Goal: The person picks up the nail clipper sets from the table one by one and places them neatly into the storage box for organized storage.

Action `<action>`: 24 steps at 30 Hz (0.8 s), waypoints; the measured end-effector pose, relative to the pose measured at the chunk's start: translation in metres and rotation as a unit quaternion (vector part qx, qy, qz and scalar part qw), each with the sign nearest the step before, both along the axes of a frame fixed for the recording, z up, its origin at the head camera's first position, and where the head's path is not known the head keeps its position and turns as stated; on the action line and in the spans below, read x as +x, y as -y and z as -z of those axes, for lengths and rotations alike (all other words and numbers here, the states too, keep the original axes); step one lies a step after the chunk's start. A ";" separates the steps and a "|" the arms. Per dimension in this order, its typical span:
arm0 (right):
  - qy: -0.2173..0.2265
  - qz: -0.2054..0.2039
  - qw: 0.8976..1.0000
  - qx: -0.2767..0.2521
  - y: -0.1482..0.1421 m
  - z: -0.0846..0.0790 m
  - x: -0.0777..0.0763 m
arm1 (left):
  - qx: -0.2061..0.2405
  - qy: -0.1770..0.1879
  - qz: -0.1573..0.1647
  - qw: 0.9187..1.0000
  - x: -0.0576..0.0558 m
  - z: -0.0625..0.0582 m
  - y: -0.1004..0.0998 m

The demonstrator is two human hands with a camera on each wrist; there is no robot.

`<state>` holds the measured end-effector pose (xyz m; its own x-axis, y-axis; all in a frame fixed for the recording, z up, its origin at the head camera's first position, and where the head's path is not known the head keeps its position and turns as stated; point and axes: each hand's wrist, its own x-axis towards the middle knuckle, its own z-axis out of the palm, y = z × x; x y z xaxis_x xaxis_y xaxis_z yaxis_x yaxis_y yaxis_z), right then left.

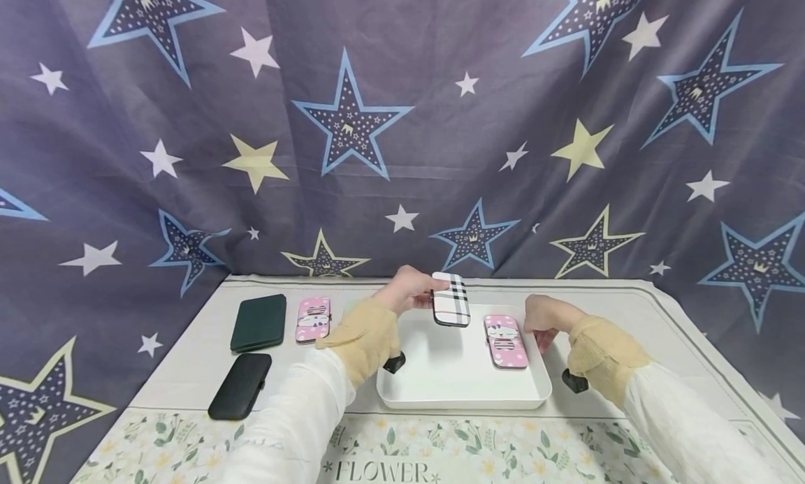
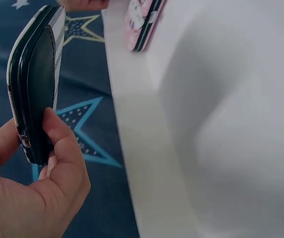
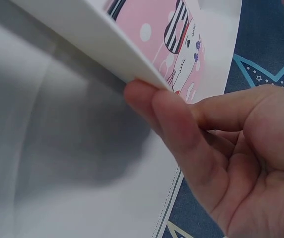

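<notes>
white plaid case (image 1: 452, 306), lower centre of frame, pinched by left hand (image 1: 410, 289) above tray (image 1: 428, 383); right hand (image 1: 548, 318) pinches tray's right rim. likely mid-placing; next calls for lowering beside pink case (image 1: 505, 341) inside.

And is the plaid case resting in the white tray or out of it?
Out: the left hand holds the plaid case up in the air, off the white tray's floor.
</notes>
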<state>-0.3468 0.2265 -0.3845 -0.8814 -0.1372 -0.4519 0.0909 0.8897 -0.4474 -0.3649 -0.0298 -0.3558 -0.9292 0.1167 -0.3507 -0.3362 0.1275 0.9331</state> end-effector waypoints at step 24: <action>-0.008 -0.002 1.000 0.004 0.001 -0.001 -0.001 | -0.119 -0.012 0.001 0.993 0.009 0.048 -0.040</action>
